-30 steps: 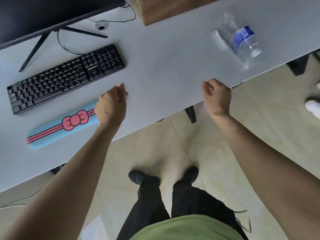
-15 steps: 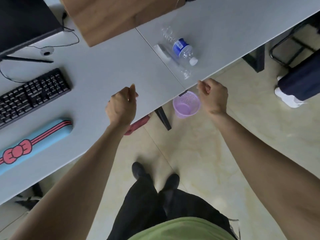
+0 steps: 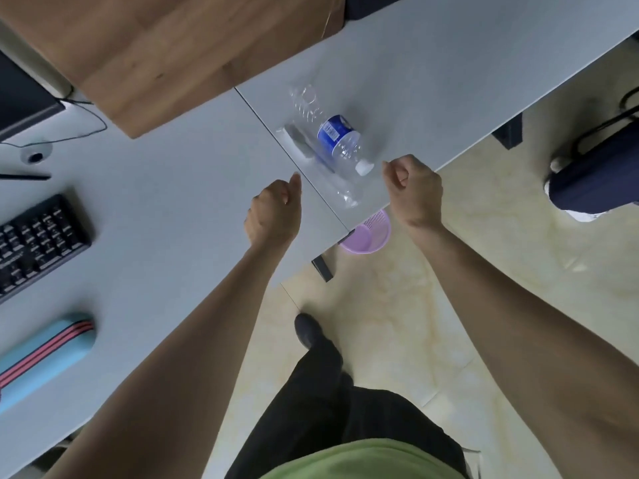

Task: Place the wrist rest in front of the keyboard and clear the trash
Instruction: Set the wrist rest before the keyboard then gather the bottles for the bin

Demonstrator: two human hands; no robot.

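A clear plastic bottle (image 3: 337, 138) with a blue label and white cap lies on its side on the grey desk (image 3: 173, 202), near the front edge. A clear plastic wrapper (image 3: 304, 146) lies beside it on the left. My right hand (image 3: 413, 188) hovers just right of the bottle's cap, fingers curled, holding nothing. My left hand (image 3: 275, 210) is a loose fist over the desk, left of the wrapper, also empty. The blue wrist rest (image 3: 45, 354) with red stripes lies at the left edge, below the black keyboard (image 3: 38, 240).
A small purple mesh bin (image 3: 368, 233) stands on the floor under the desk edge, partly hidden. A wooden box (image 3: 166, 53) sits at the back of the desk. A monitor corner (image 3: 20, 98) and cable are at left. A dark chair (image 3: 594, 174) stands at right.
My view has swung to the right: keyboard and wrist rest slid to the left edge, the bottle moved toward the middle. Both hands now sit close to the bottle and wrapper.
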